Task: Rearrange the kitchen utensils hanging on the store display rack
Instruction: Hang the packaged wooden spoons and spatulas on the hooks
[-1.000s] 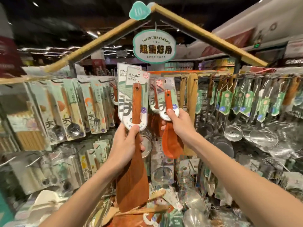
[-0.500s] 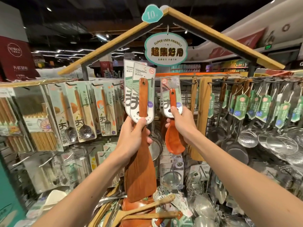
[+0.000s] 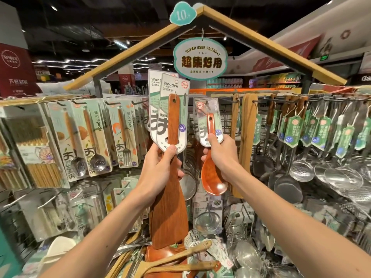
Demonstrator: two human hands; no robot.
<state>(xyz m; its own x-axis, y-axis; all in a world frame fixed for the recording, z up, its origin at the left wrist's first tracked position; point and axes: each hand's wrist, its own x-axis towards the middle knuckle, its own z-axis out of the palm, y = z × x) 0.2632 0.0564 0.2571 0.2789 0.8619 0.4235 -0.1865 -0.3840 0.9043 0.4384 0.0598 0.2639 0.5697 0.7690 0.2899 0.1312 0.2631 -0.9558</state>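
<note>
My left hand (image 3: 160, 169) grips the handle of a long brown wooden turner (image 3: 170, 207) on its white and green card, held upright in front of the display rack (image 3: 281, 99). A second carded turner sits just behind it. My right hand (image 3: 221, 155) holds a small reddish-brown rice spoon (image 3: 212, 177) by its handle, its card top up by a rack hook. The two utensils are side by side, a little apart.
Carded spoons and a fork (image 3: 125, 135) hang at the left. Metal ladles and skimmers (image 3: 301, 169) with green tags hang at the right. Loose wooden spatulas (image 3: 180, 257) lie in the bin below. A hanging sign (image 3: 200, 59) sits under the roof-shaped frame.
Both hands keep their hold on the same utensils. The view has shifted and steadied, so the rack and hands sit slightly further right and lower in frame.
</note>
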